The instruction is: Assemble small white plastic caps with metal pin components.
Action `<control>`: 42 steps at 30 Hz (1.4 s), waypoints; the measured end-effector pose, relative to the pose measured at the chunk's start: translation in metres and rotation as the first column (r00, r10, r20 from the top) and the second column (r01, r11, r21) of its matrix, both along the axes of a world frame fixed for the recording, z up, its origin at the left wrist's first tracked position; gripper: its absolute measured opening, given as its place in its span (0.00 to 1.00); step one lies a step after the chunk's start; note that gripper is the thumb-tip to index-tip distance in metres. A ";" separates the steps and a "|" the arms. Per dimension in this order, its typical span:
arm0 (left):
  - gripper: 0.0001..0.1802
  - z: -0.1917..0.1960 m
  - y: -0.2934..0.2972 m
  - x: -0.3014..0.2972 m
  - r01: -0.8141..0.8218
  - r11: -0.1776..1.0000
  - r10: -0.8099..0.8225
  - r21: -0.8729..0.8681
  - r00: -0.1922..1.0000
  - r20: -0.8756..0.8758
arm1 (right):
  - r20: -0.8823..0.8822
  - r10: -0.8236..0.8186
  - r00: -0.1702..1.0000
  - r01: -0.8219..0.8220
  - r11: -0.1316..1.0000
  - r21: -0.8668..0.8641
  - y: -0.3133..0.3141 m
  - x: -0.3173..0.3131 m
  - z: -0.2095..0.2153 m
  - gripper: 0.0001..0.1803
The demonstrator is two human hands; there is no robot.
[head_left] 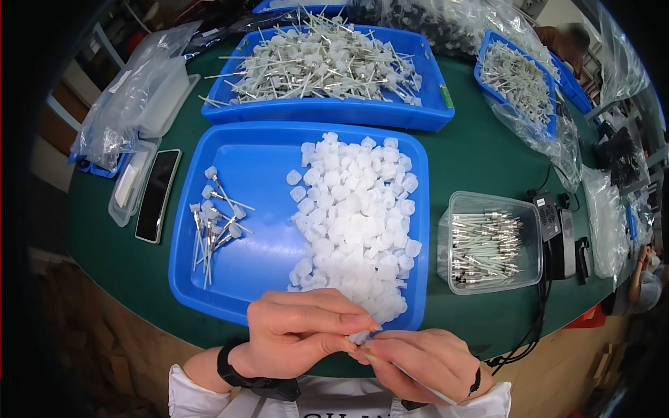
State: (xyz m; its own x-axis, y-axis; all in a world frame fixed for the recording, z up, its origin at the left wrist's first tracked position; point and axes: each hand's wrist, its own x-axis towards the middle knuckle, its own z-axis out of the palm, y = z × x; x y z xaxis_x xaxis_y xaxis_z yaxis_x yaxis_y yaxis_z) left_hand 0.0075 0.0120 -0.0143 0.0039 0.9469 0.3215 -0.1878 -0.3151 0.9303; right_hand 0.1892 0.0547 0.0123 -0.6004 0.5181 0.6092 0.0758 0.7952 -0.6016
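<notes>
Where the phone lay: a dark-screened phone [158, 196] rested at the left of the frame on the green table [111, 240], just beside the blue tray [268, 188].

Capped rods: in the tray's left half, a small loose cluster of capped rods [212, 212] pointed several ways, showing pale heads, shiny collars and thin stems.

Left hand: at lower centre, by the tray's near rim, the left hand [300, 331] had thumb and forefinger narrowed on a small whitish piece [359, 338].

Risk at the pinch: I judged that the piece could slip or sit crooked if the two hands pushed out of line, its small gripping area being the cause; a sideways push might bend a slim stem.

Held piece: it showed between the fingertips at lower centre, cloudy and pale; fingers covered much of it, so I couldn't tell whether it was joined to anything.

Loose caps: white caps [355, 216], rounded and translucent, heaped the tray's right half.

Right hand: right of lower centre, the right hand [421, 355] was closed narrowly around a thin pale rod [425, 383], which slanted toward the lower right.

Clear tub: at the right of the frame, a clear tub [444, 244] held metal-tipped rods [488, 244].
</notes>
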 end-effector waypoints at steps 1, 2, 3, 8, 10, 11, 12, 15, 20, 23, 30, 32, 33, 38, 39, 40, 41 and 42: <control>0.13 0.001 0.000 0.000 -0.003 1.000 0.003 0.008 1.000 0.002 | 0.002 0.003 1.000 -0.003 1.000 0.008 0.003 0.000 -0.001 0.14; 0.13 0.000 0.001 -0.001 -0.027 0.999 0.028 0.029 0.999 -0.045 | 0.016 0.033 0.999 -0.032 0.999 -0.039 0.006 -0.001 -0.002 0.16; 0.12 0.001 0.002 -0.002 -0.050 0.997 0.055 0.052 0.994 -0.092 | 0.028 0.063 0.998 -0.060 0.995 -0.085 0.009 -0.001 -0.001 0.18; 0.14 0.008 0.001 -0.007 -0.171 0.983 0.184 0.073 0.950 -0.254 | -0.126 -0.125 0.984 0.076 0.939 -0.335 0.016 0.010 0.010 0.24; 0.15 0.010 0.002 -0.007 -0.220 0.969 0.245 0.108 0.901 -0.359 | 0.130 -0.171 0.977 0.161 0.983 0.087 0.024 0.005 0.020 0.20; 0.16 0.011 0.003 -0.006 -0.198 0.971 0.234 0.133 0.895 -0.380 | 0.128 -0.173 0.977 0.160 0.982 0.102 0.023 0.003 0.018 0.20; 0.16 0.011 0.003 -0.005 -0.173 0.972 0.223 0.157 0.888 -0.401 | 0.211 -0.151 0.966 0.119 0.981 0.154 0.021 0.002 0.012 0.17; 0.17 0.003 -0.002 -0.004 -0.138 0.989 0.148 0.057 0.952 -0.267 | 0.326 -0.125 0.937 0.064 0.979 0.191 0.017 0.003 0.009 0.13; 0.18 0.002 -0.004 -0.002 0.011 0.952 0.019 -0.307 0.995 0.095 | 0.278 -0.141 0.950 0.080 0.972 0.220 0.015 0.003 0.002 0.11; 0.19 0.005 -0.008 -0.001 -0.054 0.981 0.056 -0.189 0.998 0.008 | 0.260 -0.098 0.961 0.053 0.983 0.174 0.013 0.003 0.002 0.11; 0.18 0.010 -0.004 -0.014 0.110 0.987 -0.100 -0.121 0.992 0.080 | 0.206 -0.036 0.978 0.030 0.999 0.034 0.011 0.003 0.001 0.11; 0.17 0.012 -0.005 -0.014 0.107 0.983 -0.095 -0.149 0.992 0.085 | 0.207 -0.017 0.978 0.014 1.000 0.014 0.011 0.003 0.003 0.11; 0.16 0.013 -0.005 -0.015 0.108 0.979 -0.093 -0.174 0.992 0.091 | 0.214 -0.008 0.977 0.004 1.000 0.019 0.011 0.003 0.003 0.11; 0.16 0.006 -0.003 -0.016 0.108 0.991 -0.106 -0.079 0.994 0.026 | 0.242 0.017 0.970 -0.016 1.000 -0.005 0.012 0.001 0.005 0.10; 0.16 0.006 -0.003 -0.015 0.090 0.994 -0.091 -0.055 0.996 -0.012 | 0.244 0.035 0.969 -0.033 0.999 -0.012 0.013 0.001 0.004 0.09; 0.16 0.006 -0.002 -0.014 0.091 0.994 -0.092 -0.060 0.996 -0.010 | 0.245 0.053 0.968 -0.050 0.999 -0.018 0.013 0.002 0.003 0.09; 0.15 0.007 -0.003 -0.014 0.070 0.996 -0.074 -0.047 0.994 -0.083 | 0.246 0.054 0.968 -0.050 0.998 -0.024 0.013 0.003 0.002 0.09; 0.14 0.007 -0.004 -0.014 0.050 0.998 -0.055 -0.034 0.986 -0.155 | 0.245 0.071 0.967 -0.068 0.997 -0.022 0.012 0.004 0.001 0.09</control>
